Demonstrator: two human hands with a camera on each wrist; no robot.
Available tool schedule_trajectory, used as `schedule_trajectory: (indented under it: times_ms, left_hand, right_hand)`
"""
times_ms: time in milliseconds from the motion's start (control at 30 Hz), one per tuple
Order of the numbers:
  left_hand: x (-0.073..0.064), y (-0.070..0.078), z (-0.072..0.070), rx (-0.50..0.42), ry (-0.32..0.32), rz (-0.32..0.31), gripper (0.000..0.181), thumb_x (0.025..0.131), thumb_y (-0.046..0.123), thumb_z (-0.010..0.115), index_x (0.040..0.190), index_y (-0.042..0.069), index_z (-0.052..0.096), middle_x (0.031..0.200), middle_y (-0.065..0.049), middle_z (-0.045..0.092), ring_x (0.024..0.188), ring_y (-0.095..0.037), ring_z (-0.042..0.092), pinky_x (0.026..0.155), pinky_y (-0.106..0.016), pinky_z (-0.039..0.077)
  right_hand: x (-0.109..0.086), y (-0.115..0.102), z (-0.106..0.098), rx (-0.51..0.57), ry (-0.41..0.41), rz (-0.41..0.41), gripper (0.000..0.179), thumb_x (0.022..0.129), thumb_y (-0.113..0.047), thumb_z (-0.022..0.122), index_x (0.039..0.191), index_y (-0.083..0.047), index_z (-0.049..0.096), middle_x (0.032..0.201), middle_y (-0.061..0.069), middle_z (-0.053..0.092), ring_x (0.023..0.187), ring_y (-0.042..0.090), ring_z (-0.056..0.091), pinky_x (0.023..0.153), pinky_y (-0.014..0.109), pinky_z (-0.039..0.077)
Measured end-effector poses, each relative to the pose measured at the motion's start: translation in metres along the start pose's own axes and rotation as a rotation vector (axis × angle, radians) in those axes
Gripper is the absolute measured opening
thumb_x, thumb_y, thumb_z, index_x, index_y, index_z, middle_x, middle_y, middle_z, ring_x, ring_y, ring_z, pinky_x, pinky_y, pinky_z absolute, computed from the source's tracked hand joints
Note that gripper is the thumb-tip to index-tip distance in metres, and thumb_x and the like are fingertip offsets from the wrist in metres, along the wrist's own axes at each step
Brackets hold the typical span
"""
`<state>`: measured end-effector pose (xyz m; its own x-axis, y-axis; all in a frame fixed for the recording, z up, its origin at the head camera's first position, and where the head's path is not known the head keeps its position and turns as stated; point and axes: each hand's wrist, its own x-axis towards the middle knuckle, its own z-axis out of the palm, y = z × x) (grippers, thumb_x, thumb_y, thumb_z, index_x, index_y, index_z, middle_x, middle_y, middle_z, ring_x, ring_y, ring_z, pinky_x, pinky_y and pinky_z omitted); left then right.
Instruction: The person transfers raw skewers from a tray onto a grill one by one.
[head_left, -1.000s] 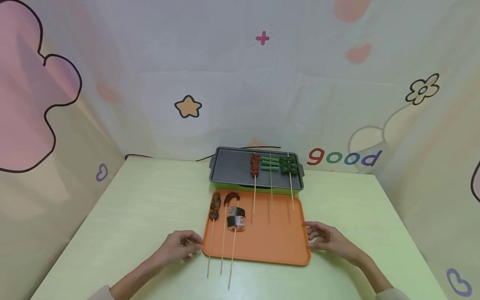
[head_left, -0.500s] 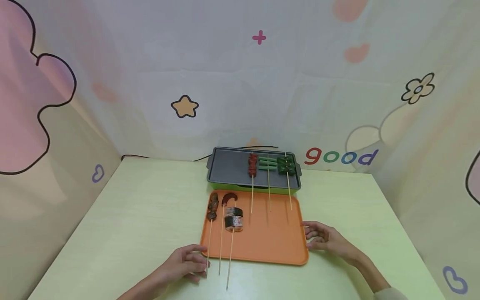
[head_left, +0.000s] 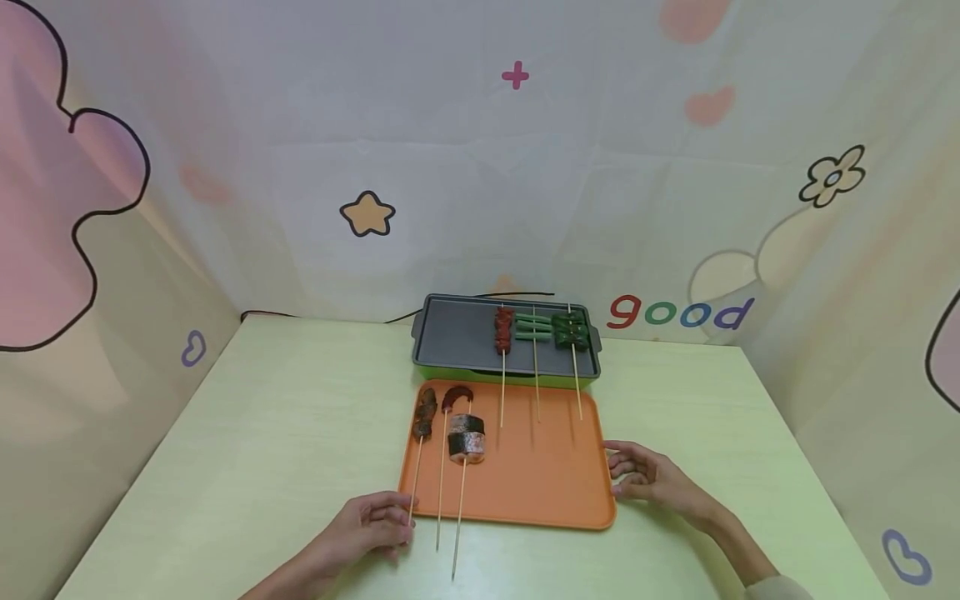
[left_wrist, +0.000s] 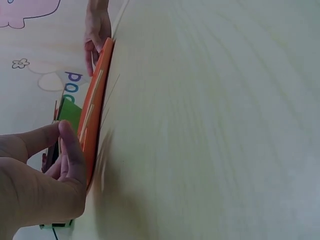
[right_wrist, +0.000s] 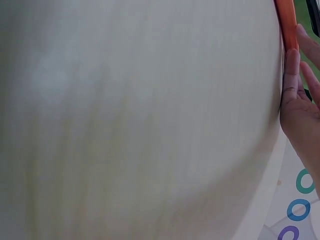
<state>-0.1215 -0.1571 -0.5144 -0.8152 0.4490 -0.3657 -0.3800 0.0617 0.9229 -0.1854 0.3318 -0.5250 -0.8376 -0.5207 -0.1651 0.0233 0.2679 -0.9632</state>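
Observation:
In the head view my left hand point(head_left: 369, 530) pinches the bare stick of a skewer with dark brown pieces point(head_left: 424, 414) between thumb and index finger. That skewer lies at the left side of an orange tray point(head_left: 547, 483). Beside it on the tray are a curved dark red skewer point(head_left: 457, 396) and a skewer of black-and-white rolled pieces point(head_left: 467, 440), their sticks passing over the front rim. My right hand point(head_left: 666, 483) rests against the tray's right edge, fingers loosely bent. In the right wrist view its thumb touches the orange rim point(right_wrist: 286, 22).
Behind the tray stands a grey grill pan point(head_left: 457, 333) on a green base. On its right half lie a red skewer point(head_left: 503, 332), a green bean-like skewer point(head_left: 533, 327) and a dark green leafy skewer point(head_left: 572, 331), sticks reaching over the tray. A patterned cloth point(head_left: 450, 150) hangs behind.
My left hand has moved from the tray's left edge toward its front left corner and taken hold of the dark brown skewer's stick. The right hand stays at the tray's edge.

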Motion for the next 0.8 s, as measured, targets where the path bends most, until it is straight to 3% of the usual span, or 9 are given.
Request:
schedule_trajectory:
  times_ms: [200, 467, 667, 800]
  left_hand:
    - [-0.007, -0.003, -0.003, -0.052, -0.008, 0.029, 0.059, 0.095, 0.010, 0.070, 0.145, -0.011, 0.046, 0.111, -0.001, 0.071, 0.095, -0.008, 0.068, 0.079, -0.023, 0.057]
    - [-0.019, -0.010, -0.014, -0.128, -0.108, 0.055, 0.063, 0.101, 0.014, 0.064, 0.152, -0.011, 0.036, 0.119, 0.001, 0.071, 0.104, -0.007, 0.070, 0.081, -0.019, 0.055]
    - [-0.023, -0.011, -0.020, -0.233, -0.085, 0.037, 0.054, 0.102, 0.014, 0.062, 0.152, 0.002, 0.046, 0.118, 0.005, 0.069, 0.102, -0.005, 0.069, 0.079, -0.018, 0.055]
    - [-0.022, -0.010, -0.023, -0.284, -0.069, 0.085, 0.042, 0.103, 0.012, 0.060, 0.145, 0.016, 0.058, 0.117, 0.009, 0.068, 0.102, -0.003, 0.068, 0.081, -0.016, 0.055]
  right_hand:
    - [0.000, 0.001, 0.000, 0.011, -0.007, -0.014, 0.071, 0.097, -0.003, 0.067, 0.154, 0.011, 0.028, 0.126, 0.011, 0.058, 0.108, 0.004, 0.062, 0.089, 0.022, 0.057]
    - [0.000, 0.000, 0.000, 0.008, 0.004, 0.004, 0.072, 0.096, -0.005, 0.069, 0.154, 0.010, 0.030, 0.125, 0.011, 0.057, 0.107, 0.004, 0.062, 0.089, 0.022, 0.057]
    - [0.000, 0.002, 0.000, 0.011, 0.006, -0.008, 0.071, 0.096, -0.005, 0.068, 0.154, 0.011, 0.030, 0.124, 0.009, 0.058, 0.107, 0.004, 0.062, 0.089, 0.022, 0.057]
    - [0.000, 0.002, 0.000, 0.018, 0.005, -0.006, 0.071, 0.096, -0.005, 0.068, 0.154, 0.011, 0.029, 0.124, 0.008, 0.058, 0.107, 0.003, 0.062, 0.089, 0.021, 0.057]
